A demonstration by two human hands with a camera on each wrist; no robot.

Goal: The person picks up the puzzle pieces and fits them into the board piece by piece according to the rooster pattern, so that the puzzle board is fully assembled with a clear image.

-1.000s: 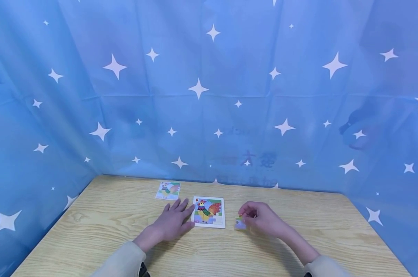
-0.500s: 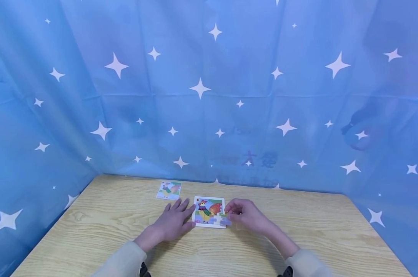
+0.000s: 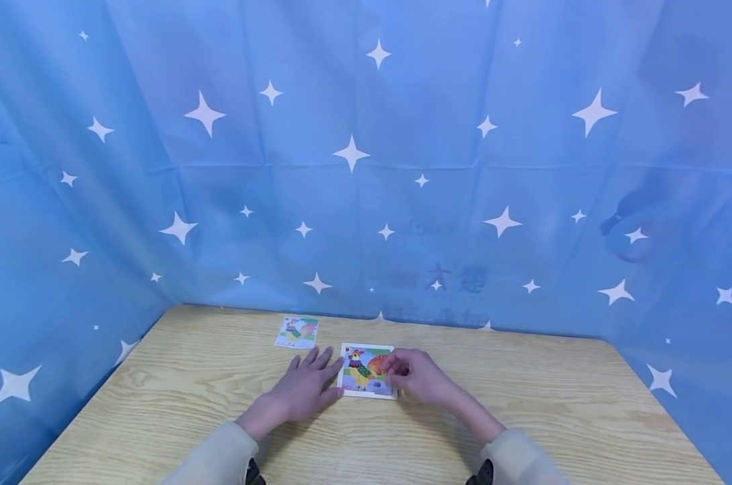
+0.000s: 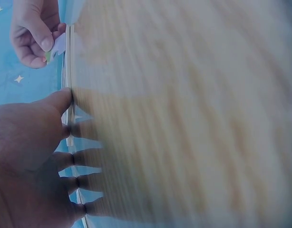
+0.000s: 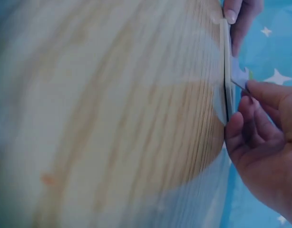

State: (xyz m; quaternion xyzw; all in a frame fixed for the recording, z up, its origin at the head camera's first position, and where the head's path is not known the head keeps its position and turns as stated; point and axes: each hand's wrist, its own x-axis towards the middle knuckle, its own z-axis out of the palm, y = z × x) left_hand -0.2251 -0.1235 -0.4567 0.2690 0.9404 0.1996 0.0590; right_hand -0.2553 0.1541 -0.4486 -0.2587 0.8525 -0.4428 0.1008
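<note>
A rooster jigsaw puzzle (image 3: 359,369) in a white-framed tray (image 3: 366,395) lies on the table. My right hand (image 3: 419,377) is over the tray's right side, pinching a puzzle piece (image 5: 239,75) between thumb and fingertips. The piece, lilac with some green, stands tilted above the lower right of the picture in the right wrist view. My left hand (image 3: 305,387) lies flat with fingers spread, its thumb and forefinger at the tray's left edge. In the left wrist view the same piece (image 4: 58,45) shows in the right hand's pinch.
A square card (image 3: 297,333) with a paler rooster picture lies behind the left hand. The wooden table (image 3: 553,391) ends at a blue curtain (image 3: 353,202) with white stars, which stands behind it and along the sides.
My right hand has carried the puzzle piece left from the table beside the tray to over the tray's lower right part. The left hand has stayed at the tray's edge.
</note>
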